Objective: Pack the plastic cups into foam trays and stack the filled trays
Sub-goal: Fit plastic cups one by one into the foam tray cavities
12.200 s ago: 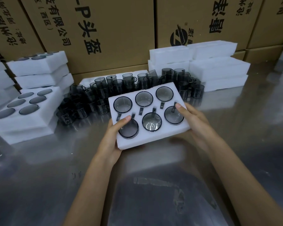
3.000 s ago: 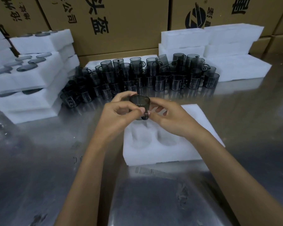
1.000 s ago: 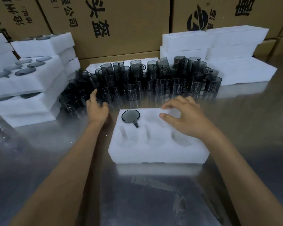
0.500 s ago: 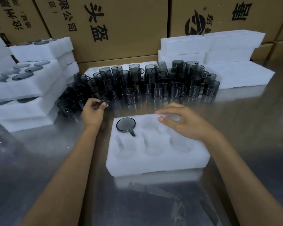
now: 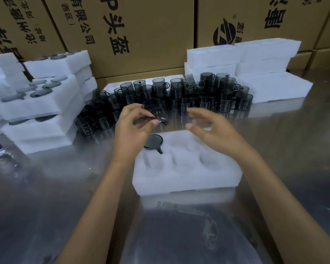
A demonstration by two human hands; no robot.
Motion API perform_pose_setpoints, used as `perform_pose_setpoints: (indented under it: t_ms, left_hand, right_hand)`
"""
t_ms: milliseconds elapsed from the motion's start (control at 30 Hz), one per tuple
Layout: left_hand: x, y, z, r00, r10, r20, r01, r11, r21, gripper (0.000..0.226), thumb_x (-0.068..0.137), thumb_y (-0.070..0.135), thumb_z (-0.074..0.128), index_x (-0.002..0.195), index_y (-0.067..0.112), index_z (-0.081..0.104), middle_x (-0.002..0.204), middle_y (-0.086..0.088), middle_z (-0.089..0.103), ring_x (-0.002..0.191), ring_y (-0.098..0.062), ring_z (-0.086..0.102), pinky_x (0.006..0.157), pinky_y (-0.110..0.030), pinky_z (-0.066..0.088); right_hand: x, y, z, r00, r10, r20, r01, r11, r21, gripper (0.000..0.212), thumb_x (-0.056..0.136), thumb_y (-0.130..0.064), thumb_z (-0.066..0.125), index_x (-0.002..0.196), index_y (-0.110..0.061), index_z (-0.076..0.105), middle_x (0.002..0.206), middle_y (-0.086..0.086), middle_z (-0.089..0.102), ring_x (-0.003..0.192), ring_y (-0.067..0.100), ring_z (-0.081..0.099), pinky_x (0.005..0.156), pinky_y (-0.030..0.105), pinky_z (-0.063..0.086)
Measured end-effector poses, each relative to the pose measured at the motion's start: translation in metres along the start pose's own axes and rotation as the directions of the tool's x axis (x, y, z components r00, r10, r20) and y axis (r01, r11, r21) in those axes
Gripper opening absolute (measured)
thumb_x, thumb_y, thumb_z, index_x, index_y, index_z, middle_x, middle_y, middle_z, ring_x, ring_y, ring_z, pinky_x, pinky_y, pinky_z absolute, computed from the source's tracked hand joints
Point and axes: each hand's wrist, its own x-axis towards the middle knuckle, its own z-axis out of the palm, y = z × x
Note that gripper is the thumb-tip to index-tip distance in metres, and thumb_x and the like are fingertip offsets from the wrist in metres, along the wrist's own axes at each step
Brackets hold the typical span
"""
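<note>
A white foam tray (image 5: pixel 189 174) lies on the metal table in front of me, with one dark cup (image 5: pixel 153 142) seated in its far-left pocket. My left hand (image 5: pixel 133 128) holds another smoky plastic cup (image 5: pixel 155 109) by thumb and fingers, just above the tray's far edge. My right hand (image 5: pixel 215 132) hovers over the tray's far right side, fingers spread and loosely bent, holding nothing. A crowd of loose dark cups (image 5: pixel 179 96) stands behind the tray.
Filled foam trays are stacked (image 5: pixel 38 111) at the left. Empty foam trays (image 5: pixel 255 69) are piled at the back right. Cardboard boxes (image 5: pixel 131 29) wall off the back. Bare metal table (image 5: pixel 46 206) lies near me.
My left hand has lifted a cup from the pile and brought it right, above the tray. My right hand has risen off the tray toward the cup.
</note>
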Motion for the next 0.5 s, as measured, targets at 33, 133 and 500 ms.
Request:
perform_pose_setpoints:
  t_ms: [33, 133, 500]
  left_hand:
    - [-0.005, 0.007, 0.004, 0.999, 0.030, 0.035, -0.031, 1.000, 0.005, 0.014, 0.081, 0.007, 0.080, 0.085, 0.016, 0.071, 0.121, 0.008, 0.056, 0.096, 0.002, 0.064, 0.085, -0.011, 0.049]
    - [-0.012, 0.021, 0.012, 0.982, 0.125, 0.144, -0.131, 0.991, 0.034, 0.015, 0.080, 0.005, 0.080, 0.086, 0.016, 0.071, 0.125, 0.014, 0.057, 0.109, -0.003, 0.063, 0.093, -0.019, 0.051]
    - [-0.025, 0.021, 0.019, 0.958, 0.182, 0.221, -0.212, 0.970, 0.117, 0.082, 0.075, 0.008, 0.085, 0.141, 0.033, 0.044, 0.122, 0.014, 0.055, 0.113, -0.006, 0.060, 0.090, -0.020, 0.054]
  right_hand:
    - [-0.002, -0.006, 0.001, 1.000, -0.017, 0.019, 0.014, 0.991, 0.134, 0.046, 0.098, -0.021, 0.062, 0.142, -0.027, 0.052, 0.137, -0.012, 0.058, 0.126, 0.004, 0.054, 0.110, 0.028, 0.042]
    - [-0.012, -0.015, 0.004, 0.995, -0.080, 0.054, 0.057, 0.942, 0.331, 0.046, 0.100, -0.002, 0.054, 0.142, -0.021, 0.051, 0.141, -0.008, 0.056, 0.123, 0.002, 0.057, 0.100, 0.014, 0.044]
    - [-0.019, -0.010, 0.007, 0.997, 0.015, -0.074, 0.015, 0.920, 0.392, 0.022, 0.098, -0.007, 0.060, 0.118, -0.014, 0.066, 0.120, -0.006, 0.069, 0.105, 0.000, 0.065, 0.098, 0.024, 0.050]
